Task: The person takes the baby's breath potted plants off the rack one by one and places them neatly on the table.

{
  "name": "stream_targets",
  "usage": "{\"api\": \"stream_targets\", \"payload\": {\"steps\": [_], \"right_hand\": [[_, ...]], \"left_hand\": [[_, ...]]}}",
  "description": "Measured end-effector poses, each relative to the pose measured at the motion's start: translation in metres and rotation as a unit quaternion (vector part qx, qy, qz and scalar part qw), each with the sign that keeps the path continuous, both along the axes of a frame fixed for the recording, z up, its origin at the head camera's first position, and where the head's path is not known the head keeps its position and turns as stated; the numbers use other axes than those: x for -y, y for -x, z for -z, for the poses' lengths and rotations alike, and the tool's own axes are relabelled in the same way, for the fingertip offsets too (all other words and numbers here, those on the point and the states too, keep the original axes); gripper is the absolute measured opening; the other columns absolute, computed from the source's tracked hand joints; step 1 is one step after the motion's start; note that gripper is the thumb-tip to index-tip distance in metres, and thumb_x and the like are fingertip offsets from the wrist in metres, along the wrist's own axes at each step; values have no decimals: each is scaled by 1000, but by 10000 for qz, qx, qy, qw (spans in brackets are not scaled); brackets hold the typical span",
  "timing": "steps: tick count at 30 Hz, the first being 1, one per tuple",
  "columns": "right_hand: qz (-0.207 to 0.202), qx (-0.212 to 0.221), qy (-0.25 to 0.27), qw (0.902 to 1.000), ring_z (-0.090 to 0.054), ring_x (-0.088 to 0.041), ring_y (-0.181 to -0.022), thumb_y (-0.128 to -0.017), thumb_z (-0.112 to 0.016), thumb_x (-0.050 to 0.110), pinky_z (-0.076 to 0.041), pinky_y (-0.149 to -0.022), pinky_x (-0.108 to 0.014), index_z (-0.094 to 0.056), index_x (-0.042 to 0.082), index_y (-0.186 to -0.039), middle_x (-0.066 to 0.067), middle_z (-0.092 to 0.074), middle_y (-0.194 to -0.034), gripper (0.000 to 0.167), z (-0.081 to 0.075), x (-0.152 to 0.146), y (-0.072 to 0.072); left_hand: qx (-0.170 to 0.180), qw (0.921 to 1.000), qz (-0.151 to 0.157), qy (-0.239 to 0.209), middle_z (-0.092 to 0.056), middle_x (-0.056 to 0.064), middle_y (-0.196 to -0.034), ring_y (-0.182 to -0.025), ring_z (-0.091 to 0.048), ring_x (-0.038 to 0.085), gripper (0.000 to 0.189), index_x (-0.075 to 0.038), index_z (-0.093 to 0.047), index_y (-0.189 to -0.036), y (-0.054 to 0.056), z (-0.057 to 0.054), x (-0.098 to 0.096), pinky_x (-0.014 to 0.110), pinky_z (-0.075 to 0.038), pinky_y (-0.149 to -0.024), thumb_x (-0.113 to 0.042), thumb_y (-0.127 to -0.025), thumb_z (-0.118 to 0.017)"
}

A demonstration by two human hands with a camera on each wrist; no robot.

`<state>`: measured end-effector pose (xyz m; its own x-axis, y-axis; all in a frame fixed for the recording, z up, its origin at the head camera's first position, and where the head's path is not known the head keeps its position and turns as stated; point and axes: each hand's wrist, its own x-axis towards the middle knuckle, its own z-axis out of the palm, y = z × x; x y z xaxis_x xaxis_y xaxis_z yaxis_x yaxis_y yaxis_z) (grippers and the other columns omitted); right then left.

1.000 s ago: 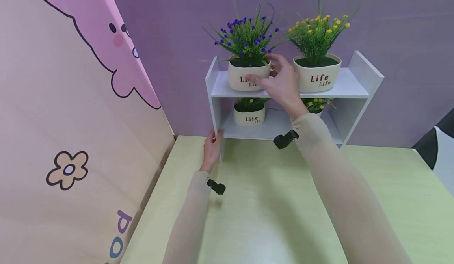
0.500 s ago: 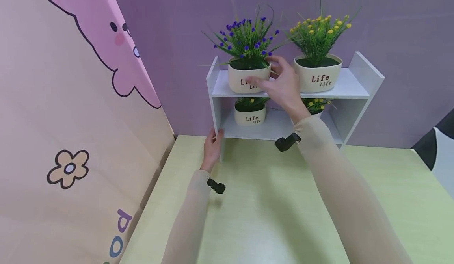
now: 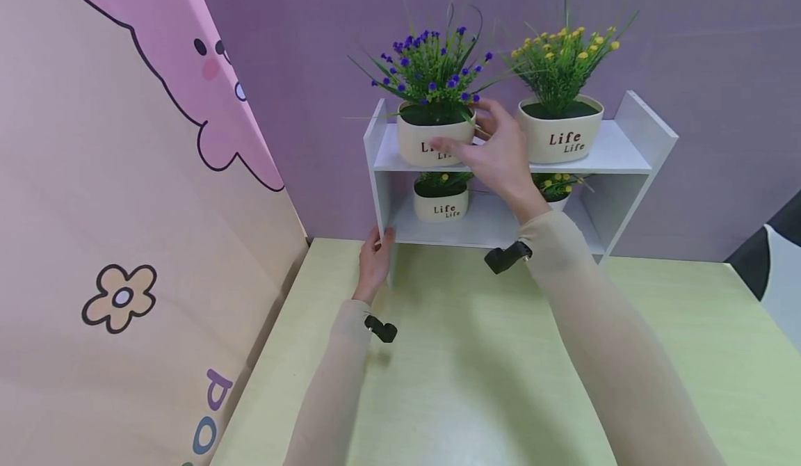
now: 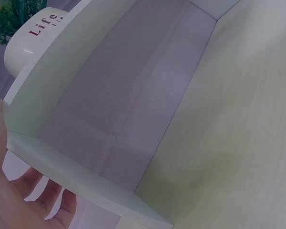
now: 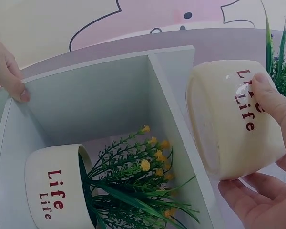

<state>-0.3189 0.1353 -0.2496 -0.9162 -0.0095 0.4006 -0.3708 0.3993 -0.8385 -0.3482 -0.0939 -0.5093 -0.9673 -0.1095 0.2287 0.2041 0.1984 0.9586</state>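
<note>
My right hand (image 3: pixel 500 156) grips the cream "Life" flowerpot (image 3: pixel 409 142) of purple flowers by its right end, thumb on the front, fingers at the back. This pot is at the left of the upper shelf, near the front edge; part of its underside shows in the right wrist view. My left hand (image 3: pixel 374 268) holds the lower left side panel of the white shelf unit (image 3: pixel 601 167), with fingers on the panel's outer side in the left wrist view. To the right of my right hand stands a pot of yellow flowers (image 3: pixel 563 132).
On the lower shelf are a left pot (image 3: pixel 441 207) and a right pot (image 3: pixel 557 191), partly hidden by my right arm. The unit stands on a pale green table (image 3: pixel 450 368), against a purple wall (image 3: pixel 300 104). A cartoon-printed panel (image 3: pixel 156 209) borders the left side.
The purple-flowered pot has shifted slightly left and toward the shelf's front edge, with my right hand still gripping it. My left hand has stayed at the side panel.
</note>
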Motion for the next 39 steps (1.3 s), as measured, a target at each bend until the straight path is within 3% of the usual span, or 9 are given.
{"api": "stream_targets", "payload": {"steps": [9, 18, 28, 39], "right_hand": [[-87, -117, 122, 9998, -63, -26, -139, -81, -96, 39, -49, -117, -43, -48, 15, -156, -10, -70, -143, 92, 3, 0, -4], [-178, -12, 189, 9997, -61, -26, -142, -79, -96, 40, -49, -117, -43, -46, 15, -158, -11, -66, -149, 97, 6, 1, -8], [-220, 45, 258, 9994, -56, -27, -147, -80, -96, 39, -47, -119, -44, -44, 15, -160, -12, -61, -154, 98, 8, 3, -13], [-442, 18, 464, 9979, -58, -26, -145, -82, -96, 33, -50, -117, -43, -45, 14, -159, -12, -59, -157, 94, 12, 6, -19]], "left_hand": [[23, 10000, 15, -46, -60, 16, -149, -128, -63, 41, 51, -23, -53, -158, -2, -2, -1, 55, -53, -101, -47, -113, -50], [43, 9999, -1, -123, -61, 16, -149, -128, -63, 44, 52, -24, -54, -157, -4, -1, -2, 55, -53, -100, -48, -112, -51], [4, 10000, -37, -74, -62, 16, -147, -121, -66, 35, 51, -23, -54, -158, -2, -2, -1, 51, -54, -96, -46, -112, -52], [27, 10000, -32, -79, -63, 14, -147, -121, -66, 36, 51, -27, -53, -159, -1, -1, -2, 50, -53, -95, -48, -112, -52]]}}
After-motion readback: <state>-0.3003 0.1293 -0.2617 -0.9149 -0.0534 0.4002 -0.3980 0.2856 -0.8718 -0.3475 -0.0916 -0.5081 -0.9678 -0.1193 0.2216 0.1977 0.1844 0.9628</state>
